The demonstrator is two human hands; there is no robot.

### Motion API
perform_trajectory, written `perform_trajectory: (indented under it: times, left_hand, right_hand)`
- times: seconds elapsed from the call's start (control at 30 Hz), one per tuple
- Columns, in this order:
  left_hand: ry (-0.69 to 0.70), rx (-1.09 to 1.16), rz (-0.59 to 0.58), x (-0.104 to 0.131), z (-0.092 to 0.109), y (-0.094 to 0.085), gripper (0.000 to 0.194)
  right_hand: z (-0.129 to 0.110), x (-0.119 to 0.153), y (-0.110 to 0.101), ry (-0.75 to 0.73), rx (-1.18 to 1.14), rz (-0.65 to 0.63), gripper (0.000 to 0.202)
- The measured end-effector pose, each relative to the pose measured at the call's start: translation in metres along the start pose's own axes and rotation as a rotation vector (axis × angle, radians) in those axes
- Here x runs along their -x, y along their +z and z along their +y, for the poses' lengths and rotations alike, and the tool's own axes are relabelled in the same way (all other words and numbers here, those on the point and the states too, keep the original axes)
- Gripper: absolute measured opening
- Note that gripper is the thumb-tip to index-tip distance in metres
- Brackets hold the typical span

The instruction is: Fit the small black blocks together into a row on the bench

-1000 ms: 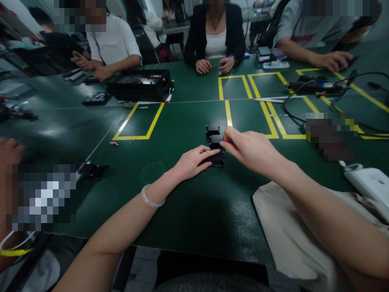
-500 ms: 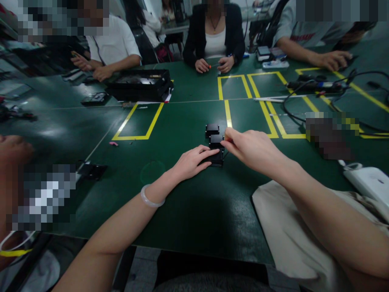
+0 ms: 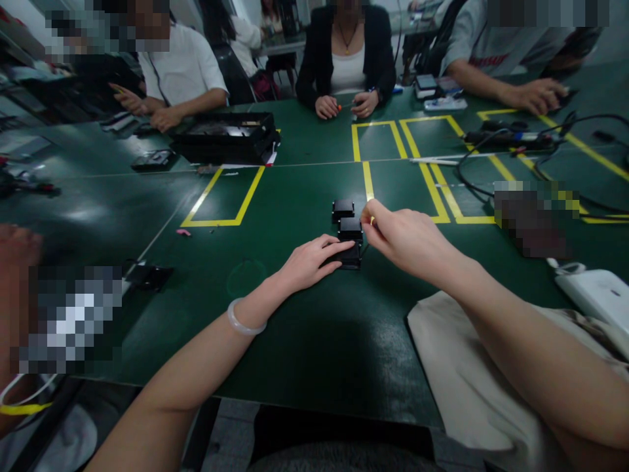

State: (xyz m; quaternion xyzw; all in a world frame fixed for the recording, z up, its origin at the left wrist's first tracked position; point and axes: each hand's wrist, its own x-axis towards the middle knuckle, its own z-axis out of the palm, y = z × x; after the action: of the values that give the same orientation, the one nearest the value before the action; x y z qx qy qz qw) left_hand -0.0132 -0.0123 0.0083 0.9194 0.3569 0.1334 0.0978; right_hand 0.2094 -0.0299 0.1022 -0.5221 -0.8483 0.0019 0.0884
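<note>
Three small black box-shaped parts stand in a short row on the green table (image 3: 295,347). The far box (image 3: 343,208) and the middle box (image 3: 350,227) are untouched by my left hand. The nearest box (image 3: 352,254) is under my left hand (image 3: 309,262), with the fingers along its top and the thumb at its near left side. My right hand (image 3: 393,226) is pinched beside the middle box, at its right edge. A thin dark line shows below the right fingers, but what they hold is hidden.
A beige cloth (image 3: 457,367) lies under my right forearm, near a white device (image 3: 597,295). Black trays (image 3: 226,141) stand at the far left. Cables (image 3: 472,177) and yellow tape outlines (image 3: 240,206) are on the table. Several people sit around it.
My right hand has shifted slightly up and away from the middle box, its fingers curled into a small loop. The left hand and the boxes keep their places.
</note>
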Motion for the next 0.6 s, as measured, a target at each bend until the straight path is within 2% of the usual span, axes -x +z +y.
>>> perform_trajectory:
  times: [0.23, 0.47, 0.6]
  left_hand:
    - [-0.01, -0.014, -0.007, -0.0002, -0.0014, 0.0019, 0.048]
    - [-0.006, -0.022, -0.006, -0.0002, -0.0006, 0.0001, 0.047]
    - [-0.007, -0.022, -0.005, 0.0001, -0.0013, 0.0015, 0.047]
  right_hand:
    - [-0.0029, -0.0003, 0.004, -0.013, 0.069, 0.031, 0.029]
    - [-0.0007, 0.0012, 0.0014, -0.019, -0.077, -0.006, 0.026]
    - [-0.0033, 0.0016, 0.0009, -0.033, -0.05, -0.001, 0.025]
